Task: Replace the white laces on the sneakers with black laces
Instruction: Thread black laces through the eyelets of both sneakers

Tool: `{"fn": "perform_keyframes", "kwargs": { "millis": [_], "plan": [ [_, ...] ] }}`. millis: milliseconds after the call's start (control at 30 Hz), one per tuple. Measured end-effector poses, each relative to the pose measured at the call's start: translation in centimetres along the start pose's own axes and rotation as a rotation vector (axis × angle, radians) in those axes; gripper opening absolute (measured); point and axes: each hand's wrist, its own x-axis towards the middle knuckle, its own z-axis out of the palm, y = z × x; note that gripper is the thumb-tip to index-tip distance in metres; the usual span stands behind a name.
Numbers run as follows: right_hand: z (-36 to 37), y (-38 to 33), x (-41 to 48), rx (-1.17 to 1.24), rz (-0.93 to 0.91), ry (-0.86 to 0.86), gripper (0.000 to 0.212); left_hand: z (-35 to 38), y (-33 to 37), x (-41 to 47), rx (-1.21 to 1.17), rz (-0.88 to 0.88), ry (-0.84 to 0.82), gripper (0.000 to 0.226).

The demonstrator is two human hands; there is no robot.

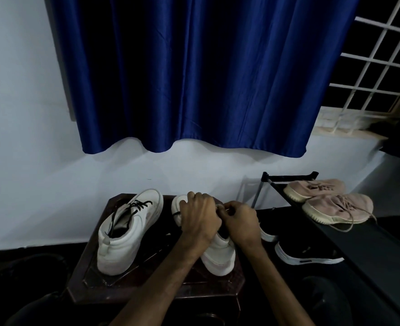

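Two large shapes frame the scene: a blue curtain [194, 74] on the far wall and a black rack [358, 243] at right, which carries pink sneakers [335, 205]. Black shoes [307, 255] sit just left of the rack.

At near centre, a dark stool [81, 285] bears two white sneakers side by side. The left sneaker [123, 236] is already laced in black. The right sneaker [220, 257] lies with its long axis running near to far, heel toward the person.

Both hands meet over its middle. The left hand [199, 217] curls over the front, its fingers clasping the upper and hiding the eyelets. The right hand [241, 222] touches it from the right, with bent fingertips pinched together at the eyelet row. They seem to hold the lace [176, 214], though the grip itself is hidden.

A short black bit of lace shows at the left hand's left edge. The loose part therefore lies left of the fingers, nearer the left hand.
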Motion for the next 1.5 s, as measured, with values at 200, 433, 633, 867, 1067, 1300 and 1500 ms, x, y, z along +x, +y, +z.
{"fn": "perform_keyframes", "kwargs": {
  "millis": [200,433,633,867,1067,1300,1500],
  "plan": [
    [-0.1,-1.0,-1.0,-0.013,-0.017,0.014,0.024,1.1,-0.9,0.0,-0.211,-0.051,0.030,0.022],
    [-0.2,-0.5,-0.5,0.338,0.104,-0.150,0.014,1.6,-4.4,1.4,-0.659,-0.008,-0.072,0.010],
    [0.7,-1.6,-1.6,0.999,0.380,-0.322,0.016,-0.3,-5.7,2.2,-0.586,0.057,-0.144,0.001],
    [2.6,-1.7,-2.2,0.476,0.065,-0.030,0.010,0.4,-5.7,1.5,-0.483,0.100,-0.169,0.031],
    [2.7,-1.1,-3.3,0.712,0.080,0.014,0.015,1.5,-6.0,-0.3,-0.536,0.120,-0.191,0.042],
    [1.4,2.0,-5.4,0.963,0.235,-0.221,0.021,0.9,-5.9,-0.1,-0.471,0.131,-0.233,0.074],
    [0.0,1.2,-2.5,0.310,-0.119,-0.153,0.031,1.4,-5.9,0.0,-0.539,0.110,-0.264,0.064]
  ]
}}
